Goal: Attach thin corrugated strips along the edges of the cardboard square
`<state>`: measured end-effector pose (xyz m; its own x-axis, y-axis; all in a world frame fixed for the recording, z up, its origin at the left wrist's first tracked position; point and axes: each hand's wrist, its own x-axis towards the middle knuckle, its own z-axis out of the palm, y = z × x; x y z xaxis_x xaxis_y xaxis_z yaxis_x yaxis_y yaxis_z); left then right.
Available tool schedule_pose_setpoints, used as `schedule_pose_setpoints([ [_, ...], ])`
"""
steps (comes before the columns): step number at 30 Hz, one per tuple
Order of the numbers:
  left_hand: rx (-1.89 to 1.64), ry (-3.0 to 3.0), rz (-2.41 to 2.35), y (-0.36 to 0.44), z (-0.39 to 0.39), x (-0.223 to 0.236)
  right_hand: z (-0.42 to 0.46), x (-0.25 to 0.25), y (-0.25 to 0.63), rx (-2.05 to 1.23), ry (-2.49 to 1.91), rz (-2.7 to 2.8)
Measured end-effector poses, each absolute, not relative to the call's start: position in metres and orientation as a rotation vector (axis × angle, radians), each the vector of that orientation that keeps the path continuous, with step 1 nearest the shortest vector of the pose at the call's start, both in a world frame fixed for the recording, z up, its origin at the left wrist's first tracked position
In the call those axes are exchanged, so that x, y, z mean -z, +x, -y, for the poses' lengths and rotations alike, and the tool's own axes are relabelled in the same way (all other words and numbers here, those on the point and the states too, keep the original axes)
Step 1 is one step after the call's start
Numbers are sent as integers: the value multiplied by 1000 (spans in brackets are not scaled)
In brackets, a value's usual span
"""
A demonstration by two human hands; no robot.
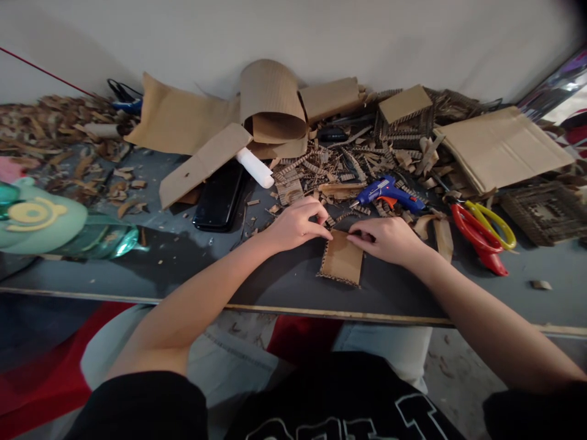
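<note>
A small cardboard rectangle (342,260) with a corrugated strip along its edges lies flat on the dark table (275,287). My left hand (298,225) pinches the strip at the piece's top left corner. From the right, my right hand (389,239) has its fingers pressed together on the top right edge. Both hands rest on the table, close to each other.
A blue glue gun (389,192) lies just behind my hands, red and yellow scissors (481,235) to the right. A black phone (220,198), a white glue stick (254,167), cardboard sheets (499,146) and scraps crowd the back. A teal bottle (50,226) lies at left.
</note>
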<state>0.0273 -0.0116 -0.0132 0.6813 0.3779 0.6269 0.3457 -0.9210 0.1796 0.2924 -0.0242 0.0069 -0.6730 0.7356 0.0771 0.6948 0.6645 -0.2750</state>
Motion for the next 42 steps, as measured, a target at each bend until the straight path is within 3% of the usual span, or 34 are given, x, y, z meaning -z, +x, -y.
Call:
schedule_pose_setpoints([
  [11,-1104,2833,-637,27,10,17,21,-1,294,-281,-1114,2700],
  [28,-999,2960,-795,29,20,11,25,-7,300,107,-1014,2563],
  [33,-1064,2984,-773,29,17,14,24,-9,300,22,-1216,2584],
  [42,-1075,3007,-778,26,13,17,22,-4,299,-112,-1116,2610],
])
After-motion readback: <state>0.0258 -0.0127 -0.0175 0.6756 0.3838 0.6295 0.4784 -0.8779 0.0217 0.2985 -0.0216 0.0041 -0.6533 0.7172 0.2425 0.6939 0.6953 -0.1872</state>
